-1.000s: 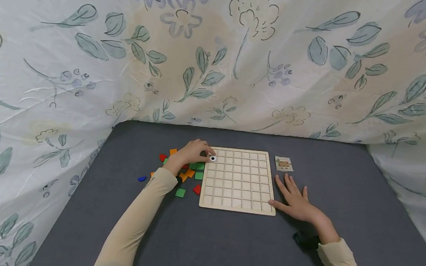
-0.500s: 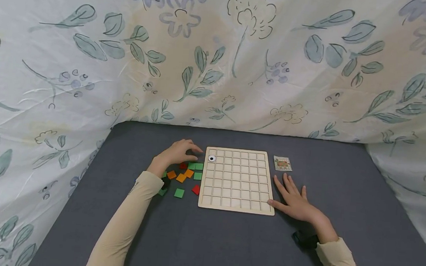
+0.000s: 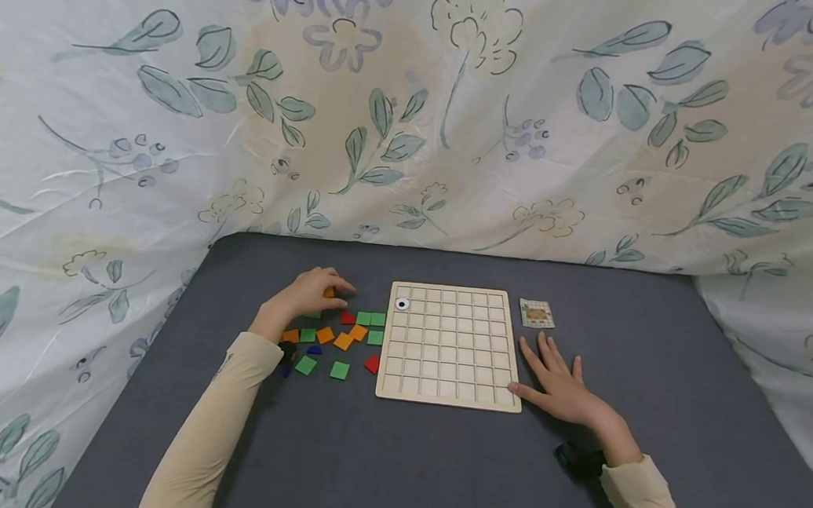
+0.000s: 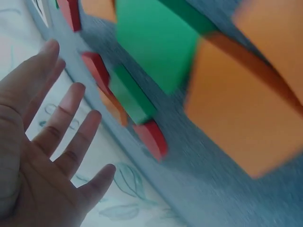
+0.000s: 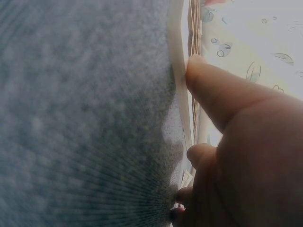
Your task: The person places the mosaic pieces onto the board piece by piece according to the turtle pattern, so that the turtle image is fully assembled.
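Observation:
My left hand (image 3: 307, 292) hovers over the scattered coloured tiles, its fingers spread and nothing between them in the left wrist view. Below it there lie a green tile (image 4: 156, 45), an orange tile (image 4: 241, 104) and a red piece (image 4: 152, 140). A pale wooden grid board (image 3: 451, 348) lies flat on the table. In its upper left corner cell sits a white piece with a black dot (image 3: 402, 304). My right hand (image 3: 562, 381) rests by the board's right edge with its fingers spread, the thumb touching the board near its lower right corner.
A small printed card (image 3: 537, 313) lies right of the board. Left of the board are several tiles, among them a green tile (image 3: 339, 370), a red tile (image 3: 371, 363) and a blue piece (image 3: 314, 350). A floral curtain (image 3: 416, 113) hangs behind the grey table (image 3: 427, 468).
My left hand has let go of the white piece with the black dot, leaving it on the board, and moved left over the tiles. The right hand stays put.

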Motion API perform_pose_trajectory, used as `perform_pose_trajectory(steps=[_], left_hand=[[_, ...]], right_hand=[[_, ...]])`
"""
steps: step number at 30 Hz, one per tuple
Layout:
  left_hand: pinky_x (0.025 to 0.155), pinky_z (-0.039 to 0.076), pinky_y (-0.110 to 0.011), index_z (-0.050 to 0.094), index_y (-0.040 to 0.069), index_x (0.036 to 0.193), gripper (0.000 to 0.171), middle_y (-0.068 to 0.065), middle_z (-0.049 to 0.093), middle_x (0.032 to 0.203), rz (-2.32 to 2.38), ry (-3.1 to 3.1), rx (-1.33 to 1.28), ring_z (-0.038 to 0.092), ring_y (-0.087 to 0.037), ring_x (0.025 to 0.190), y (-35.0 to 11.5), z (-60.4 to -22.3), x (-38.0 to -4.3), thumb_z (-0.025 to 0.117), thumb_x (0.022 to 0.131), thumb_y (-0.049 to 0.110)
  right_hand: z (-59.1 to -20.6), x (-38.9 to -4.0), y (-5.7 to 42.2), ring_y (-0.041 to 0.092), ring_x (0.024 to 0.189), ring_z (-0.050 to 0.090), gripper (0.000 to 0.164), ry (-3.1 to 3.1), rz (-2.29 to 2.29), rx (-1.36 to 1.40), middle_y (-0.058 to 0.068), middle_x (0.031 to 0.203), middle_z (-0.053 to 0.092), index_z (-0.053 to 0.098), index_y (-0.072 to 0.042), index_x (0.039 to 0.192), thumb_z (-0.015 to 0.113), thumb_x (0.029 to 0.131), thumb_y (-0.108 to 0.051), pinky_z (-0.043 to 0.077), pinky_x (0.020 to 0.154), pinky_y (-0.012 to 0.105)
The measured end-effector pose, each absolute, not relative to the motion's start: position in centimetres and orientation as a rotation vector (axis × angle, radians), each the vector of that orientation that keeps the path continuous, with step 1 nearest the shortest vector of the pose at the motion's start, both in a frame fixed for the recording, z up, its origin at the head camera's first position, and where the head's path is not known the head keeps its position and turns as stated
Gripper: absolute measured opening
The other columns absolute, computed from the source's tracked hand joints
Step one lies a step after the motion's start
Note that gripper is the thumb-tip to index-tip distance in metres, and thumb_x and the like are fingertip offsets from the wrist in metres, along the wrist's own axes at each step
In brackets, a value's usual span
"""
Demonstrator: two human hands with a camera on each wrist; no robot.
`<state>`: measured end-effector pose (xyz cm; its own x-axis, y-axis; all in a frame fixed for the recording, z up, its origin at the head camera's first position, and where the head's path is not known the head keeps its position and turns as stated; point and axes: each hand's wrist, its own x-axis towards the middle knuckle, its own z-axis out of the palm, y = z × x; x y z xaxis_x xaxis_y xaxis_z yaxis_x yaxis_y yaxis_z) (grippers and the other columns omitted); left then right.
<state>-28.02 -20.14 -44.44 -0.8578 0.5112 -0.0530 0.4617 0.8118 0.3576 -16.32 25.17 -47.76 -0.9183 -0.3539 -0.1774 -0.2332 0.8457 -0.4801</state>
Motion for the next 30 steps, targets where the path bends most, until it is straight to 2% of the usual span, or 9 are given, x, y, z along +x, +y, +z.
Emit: perform_pose_trajectory(steps=[14,19,25,30], left_hand=[[0.089,0.037,-0.053,0.068,0.015,0.113,0.034,-0.011,0.055,0.11,0.436,2.87,0.73,0.047,-0.031,0.1,-22.2,-44.4,-28.1,0.071,0.081,0.027],[0.093,0.034,-0.057,0.069,0.016,0.11,0.032,-0.009,0.054,0.109,0.439,2.878,0.699,0.046,-0.031,0.101,-22.1,-44.4,-28.1,0.072,0.081,0.028],[0.098,0.029,-0.06,0.07,0.016,0.105,0.028,-0.008,0.055,0.107,0.453,2.904,0.668,0.045,-0.03,0.102,-21.8,-44.5,-28.1,0.072,0.08,0.029],[0.098,0.029,-0.06,0.071,0.017,0.103,0.026,-0.007,0.056,0.105,0.437,2.916,0.687,0.046,-0.03,0.101,-21.5,-44.6,-28.2,0.072,0.081,0.029]], right_hand=[[-48.1,-16.4,25.0,0.044,0.139,-0.007,0.084,2.774,-0.706,-0.459,0.024,0.152,-0.006,0.014,-0.01,0.149,0.053,0.088,-0.052,-0.013,0.097,0.071],[-48.2,-16.7,25.2,0.043,0.139,-0.008,0.082,2.779,-0.745,-0.487,0.025,0.152,-0.006,0.014,-0.012,0.15,0.053,0.088,-0.052,-0.015,0.096,0.071],[-48.1,-17.1,25.3,0.045,0.139,-0.006,0.083,2.778,-0.731,-0.48,0.025,0.152,-0.004,0.017,-0.009,0.149,0.054,0.088,-0.052,-0.013,0.097,0.071],[-47.9,-17.3,25.4,0.044,0.139,-0.006,0.084,2.762,-0.682,-0.466,0.024,0.153,-0.005,0.015,-0.009,0.149,0.053,0.088,-0.053,-0.012,0.097,0.071]])
